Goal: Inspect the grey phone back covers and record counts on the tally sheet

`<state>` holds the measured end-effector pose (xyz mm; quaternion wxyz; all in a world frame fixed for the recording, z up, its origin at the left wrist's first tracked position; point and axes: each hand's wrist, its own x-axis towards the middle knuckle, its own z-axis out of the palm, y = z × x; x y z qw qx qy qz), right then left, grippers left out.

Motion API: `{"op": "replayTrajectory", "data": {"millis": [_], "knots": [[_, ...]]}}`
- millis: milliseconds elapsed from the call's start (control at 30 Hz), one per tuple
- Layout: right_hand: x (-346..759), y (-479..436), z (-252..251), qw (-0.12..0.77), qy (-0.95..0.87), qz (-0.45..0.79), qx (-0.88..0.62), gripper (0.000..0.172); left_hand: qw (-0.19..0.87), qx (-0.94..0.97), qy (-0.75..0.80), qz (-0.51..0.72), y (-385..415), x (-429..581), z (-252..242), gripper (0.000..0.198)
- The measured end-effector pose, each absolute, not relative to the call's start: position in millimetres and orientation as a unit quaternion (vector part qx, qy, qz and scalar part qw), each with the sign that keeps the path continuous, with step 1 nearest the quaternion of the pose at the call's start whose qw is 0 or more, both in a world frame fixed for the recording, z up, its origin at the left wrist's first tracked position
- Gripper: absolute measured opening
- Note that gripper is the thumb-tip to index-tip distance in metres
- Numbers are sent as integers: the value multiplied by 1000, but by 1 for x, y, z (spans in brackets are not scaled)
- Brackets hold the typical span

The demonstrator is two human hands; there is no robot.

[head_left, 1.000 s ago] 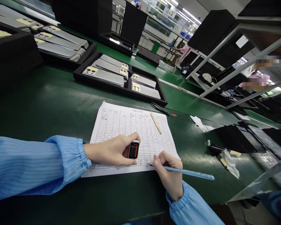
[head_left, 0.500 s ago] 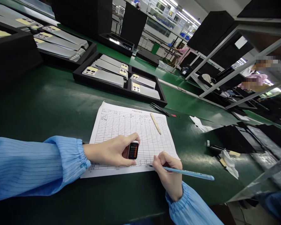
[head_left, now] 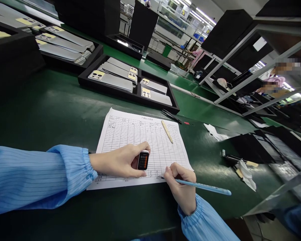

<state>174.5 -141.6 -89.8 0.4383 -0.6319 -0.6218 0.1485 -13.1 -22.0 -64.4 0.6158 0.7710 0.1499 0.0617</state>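
A printed form (head_left: 130, 134) with a ruled grid lies on the green table. My left hand (head_left: 120, 161) is closed round a smartwatch (head_left: 143, 160) whose lit screen shows orange and dark keys like a calculator. That hand rests over the lower left part of the sheet. In my right hand (head_left: 181, 182) is a light blue pen (head_left: 203, 186), pinched near its point. The pen's tip meets the bottom rows of the form, right of the watch. A pale, narrow pointed stick (head_left: 167, 131) lies across the sheet's upper right.
Behind the form stands a black divided tray (head_left: 150, 103) of silver phone back panels; another filled tray (head_left: 96, 57) is further left. Tweezers (head_left: 171, 116) lie by the form's top right corner. Crumpled white paper (head_left: 246, 175) sits at right. Other people are in the background.
Almost nothing differs. The pen's far end has shifted slightly right and down, while its tip stays at the bottom rows. My left hand keeps the watch in place.
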Motion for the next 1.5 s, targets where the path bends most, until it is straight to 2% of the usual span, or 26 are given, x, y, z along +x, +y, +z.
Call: {"op": "replayTrajectory", "data": {"millis": [700, 1100, 1233, 1333, 1500], "knots": [[175, -142, -89, 443, -617, 143, -635, 38, 608, 775, 156, 67, -23, -14, -62, 30], [174, -141, -90, 506, -536, 201, -645, 40, 606, 777, 155, 67, -23, -14, -62, 30], [170, -141, -85, 536, -522, 178, -639, 33, 605, 778, 151, 73, -23, -14, -63, 30], [169, -141, -83, 525, -522, 168, -651, 25, 601, 781, 150, 75, -23, -13, -63, 31], [170, -139, -84, 508, -515, 187, -664, 27, 603, 779, 153, 75, -23, -14, -63, 30]]}}
